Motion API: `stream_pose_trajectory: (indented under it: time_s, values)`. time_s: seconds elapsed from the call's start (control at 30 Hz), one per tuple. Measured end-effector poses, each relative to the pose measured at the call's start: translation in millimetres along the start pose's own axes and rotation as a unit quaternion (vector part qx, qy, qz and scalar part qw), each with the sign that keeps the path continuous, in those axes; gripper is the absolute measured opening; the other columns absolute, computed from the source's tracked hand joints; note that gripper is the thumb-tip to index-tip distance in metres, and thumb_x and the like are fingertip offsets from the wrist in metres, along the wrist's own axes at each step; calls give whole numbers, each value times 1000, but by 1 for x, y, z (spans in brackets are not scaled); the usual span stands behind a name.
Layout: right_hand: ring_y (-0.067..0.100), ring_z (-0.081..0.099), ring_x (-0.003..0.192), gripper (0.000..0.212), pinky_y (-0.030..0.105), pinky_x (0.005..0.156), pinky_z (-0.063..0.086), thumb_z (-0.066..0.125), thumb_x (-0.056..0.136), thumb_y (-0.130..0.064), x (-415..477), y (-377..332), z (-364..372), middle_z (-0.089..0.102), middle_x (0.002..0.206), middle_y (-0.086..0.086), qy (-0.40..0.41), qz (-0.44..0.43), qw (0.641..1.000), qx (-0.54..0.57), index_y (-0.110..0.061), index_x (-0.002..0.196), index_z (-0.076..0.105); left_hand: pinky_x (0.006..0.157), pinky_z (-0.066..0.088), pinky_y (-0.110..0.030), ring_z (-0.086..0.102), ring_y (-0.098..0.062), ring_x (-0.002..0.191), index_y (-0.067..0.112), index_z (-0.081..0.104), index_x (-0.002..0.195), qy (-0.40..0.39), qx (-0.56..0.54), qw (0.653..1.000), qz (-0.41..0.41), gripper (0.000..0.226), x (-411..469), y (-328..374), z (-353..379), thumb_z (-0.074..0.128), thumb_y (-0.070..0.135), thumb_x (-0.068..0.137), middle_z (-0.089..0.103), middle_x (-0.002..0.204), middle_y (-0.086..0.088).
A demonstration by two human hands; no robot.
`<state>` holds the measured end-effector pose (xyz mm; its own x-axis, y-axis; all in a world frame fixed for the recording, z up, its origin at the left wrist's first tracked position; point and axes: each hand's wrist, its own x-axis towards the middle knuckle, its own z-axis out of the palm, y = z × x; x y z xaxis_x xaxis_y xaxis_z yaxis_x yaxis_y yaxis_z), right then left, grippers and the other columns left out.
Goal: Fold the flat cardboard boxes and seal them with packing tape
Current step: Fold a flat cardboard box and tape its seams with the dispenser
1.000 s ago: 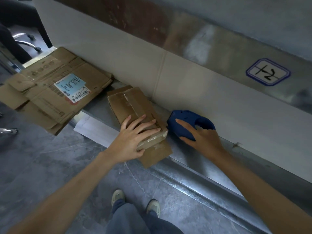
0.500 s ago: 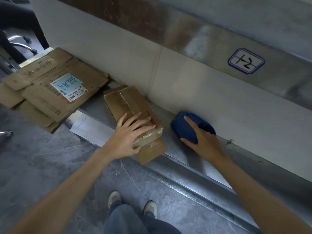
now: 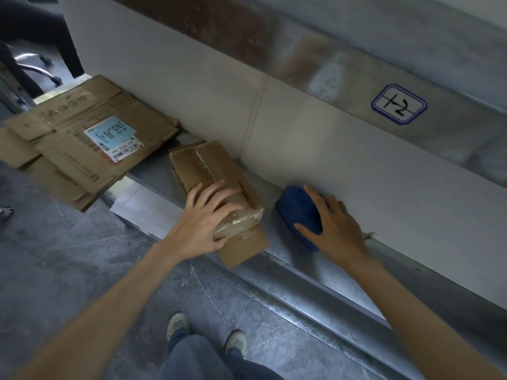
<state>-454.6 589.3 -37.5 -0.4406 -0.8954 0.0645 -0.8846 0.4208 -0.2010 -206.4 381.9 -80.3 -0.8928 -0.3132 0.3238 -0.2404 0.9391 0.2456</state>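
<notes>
At the left, a stack of flattened cardboard boxes (image 3: 68,160) was laid on the metal tabletop (image 3: 288,253), overhanging its near edge. Just beside it, at the centre, a small folded box (image 3: 203,165) was held down by the left hand (image 3: 201,220), its grip spread flat over the top, thumb set against the taped near end. To the right, against the wall, a blue tape dispenser (image 3: 297,212) was clasped by the right hand (image 3: 336,226), grip curled round it.

Flat cardboard (image 3: 68,165) past left edge
</notes>
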Motion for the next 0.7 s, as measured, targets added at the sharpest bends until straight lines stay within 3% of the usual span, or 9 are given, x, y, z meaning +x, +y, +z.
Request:
stream_pose_trajectory:
  time_s: [0.13, 0.27, 0.4, 0.5, 0.7]
  values:
    - [26, 50, 111, 77, 40, 81, 51, 63, 87, -55, 11, -9, -2, 51, 127, 2, 35, -50, 998, -3, -34, 152, 27, 102, 31, -46, 43, -26, 123, 29, 57, 135, 53, 1, 998, -35, 78, -11, 7, 5, 84, 38, 63, 50, 132, -1]
    - [22, 47, 122, 73, 43, 96, 47, 67, 87, -50, 28, -29, -2, 48, 137, -1, 3, -129, 991, 35, -30, 149, 35, 113, 24, -44, 47, -21, 127, 28, 58, 135, 79, -42, 994, -69, 68, -18, 12, 8, 78, 45, 72, 54, 133, 5]
    - [14, 29, 143, 79, 36, 114, 28, 70, 84, -54, 51, -56, 7, 34, 155, -8, -70, -200, 972, 98, -32, 151, 34, 121, 19, -44, 47, -19, 133, 22, 65, 127, 117, -100, 983, -99, 62, -21, 16, 13, 79, 52, 75, 59, 134, 7]
    - [17, 28, 145, 83, 38, 115, 26, 74, 80, -52, 65, -70, 23, 35, 157, -5, -88, -241, 961, 105, -26, 150, 39, 120, 23, -49, 50, -19, 132, 20, 69, 124, 144, -114, 977, -111, 56, -21, 21, 16, 79, 48, 77, 62, 132, 6]
    - [22, 44, 135, 68, 45, 108, 42, 79, 76, -39, 75, -69, 43, 53, 144, 1, -36, -267, 951, 152, -18, 138, 57, 121, 24, -48, 50, -16, 133, 21, 69, 125, 151, -139, 972, -116, 45, -23, 18, 18, 69, 43, 86, 63, 133, 7]
